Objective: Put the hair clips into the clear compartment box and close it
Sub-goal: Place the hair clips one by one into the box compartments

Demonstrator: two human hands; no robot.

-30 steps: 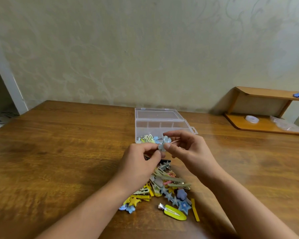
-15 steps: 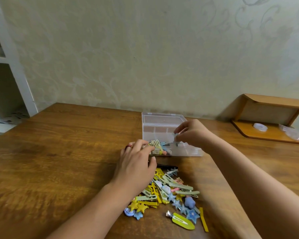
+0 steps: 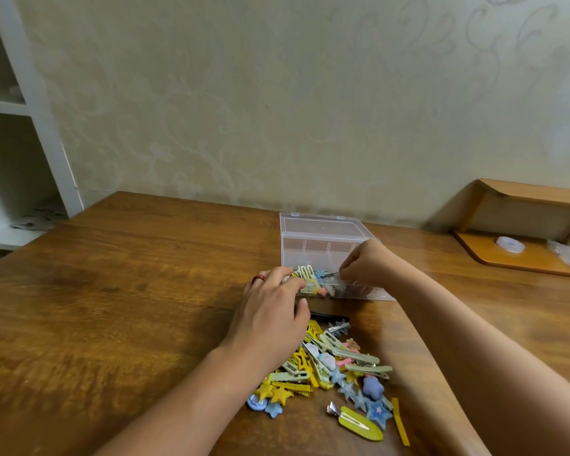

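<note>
The right hand (image 3: 364, 263) is over the clear box (image 3: 323, 248), and its fingers (image 3: 344, 270) pinch a small hair clip (image 3: 328, 274) just above the front part of the box. The left hand (image 3: 270, 311) rests at the box's front left corner with its fingers (image 3: 288, 284) curled on the edge. The one box is open, with a few clips in its front part, and a big pile of clips (image 3: 336, 370), too many to count, lies on the bench (image 3: 112, 291) near both arms.

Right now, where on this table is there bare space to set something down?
The wooden table is bare left of the left hand, out to its left edge. It is crowded between the forearms, where the pile of hair clips lies before the clear compartment box, with the right hand over it.
</note>
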